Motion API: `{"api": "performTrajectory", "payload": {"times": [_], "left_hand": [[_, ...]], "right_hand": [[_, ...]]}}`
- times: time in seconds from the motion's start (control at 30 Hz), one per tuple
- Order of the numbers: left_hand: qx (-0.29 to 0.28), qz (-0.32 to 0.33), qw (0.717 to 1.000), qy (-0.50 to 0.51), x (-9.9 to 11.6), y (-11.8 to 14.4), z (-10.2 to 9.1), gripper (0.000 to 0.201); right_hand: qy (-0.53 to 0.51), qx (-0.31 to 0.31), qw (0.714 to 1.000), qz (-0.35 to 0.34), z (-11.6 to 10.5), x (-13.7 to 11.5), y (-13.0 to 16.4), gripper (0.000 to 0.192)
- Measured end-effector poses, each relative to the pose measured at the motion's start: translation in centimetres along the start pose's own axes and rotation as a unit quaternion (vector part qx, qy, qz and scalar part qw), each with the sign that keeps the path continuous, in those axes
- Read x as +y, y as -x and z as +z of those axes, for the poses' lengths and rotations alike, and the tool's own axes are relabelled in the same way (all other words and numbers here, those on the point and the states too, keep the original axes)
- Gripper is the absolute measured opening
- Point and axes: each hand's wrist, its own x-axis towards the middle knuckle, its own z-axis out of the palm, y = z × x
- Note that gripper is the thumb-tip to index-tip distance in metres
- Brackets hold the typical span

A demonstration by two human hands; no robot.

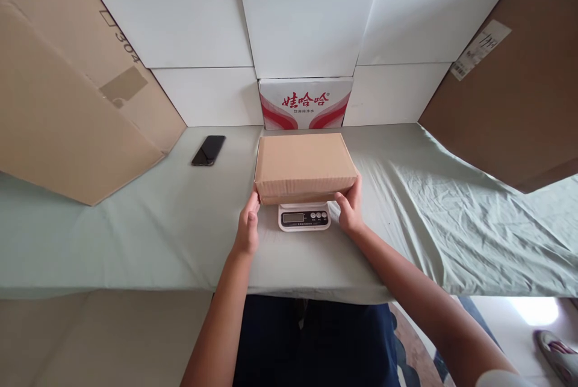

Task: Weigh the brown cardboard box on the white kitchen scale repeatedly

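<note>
A closed brown cardboard box (pixel 303 165) rests on a small white digital scale (pixel 304 217) in the middle of the table. My left hand (pixel 248 227) grips the box's near left corner. My right hand (pixel 349 206) grips its near right corner. The scale's display and buttons show below the box's front edge, between my hands.
A black phone (pixel 208 150) lies on the pale green cloth (pixel 135 224) at the left. Large brown cartons (pixel 58 104) (pixel 519 92) lean at both sides. White panels and a red-and-white printed box (pixel 305 104) stand behind. A sandal (pixel 557 351) lies on the floor at the lower right.
</note>
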Motion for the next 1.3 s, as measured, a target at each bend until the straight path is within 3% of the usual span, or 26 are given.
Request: {"api": "performTrajectory", "payload": {"times": [0.33, 0.5, 0.9, 1.3], "left_hand": [[-0.006, 0.003, 1.000, 0.003, 0.0, 0.0, 0.1, 0.098], [0.026, 0.015, 1.000, 0.009, 0.7, -0.2, 0.1, 0.095], [0.055, 0.025, 0.997, 0.045, 0.4, -0.6, -0.2, 0.089], [0.063, 0.022, 0.997, 0.050, 0.6, -0.7, -0.2, 0.086]], "right_hand": [[0.002, 0.019, 1.000, 0.001, 0.2, -0.3, 0.1, 0.069], [-0.033, 0.050, 0.998, -0.001, 0.0, -0.5, -0.4, 0.064], [-0.194, 0.181, 0.954, 0.138, 0.0, 0.4, -1.5, 0.042], [-0.206, 0.219, 0.931, 0.207, -0.7, 1.4, -2.1, 0.039]]}}
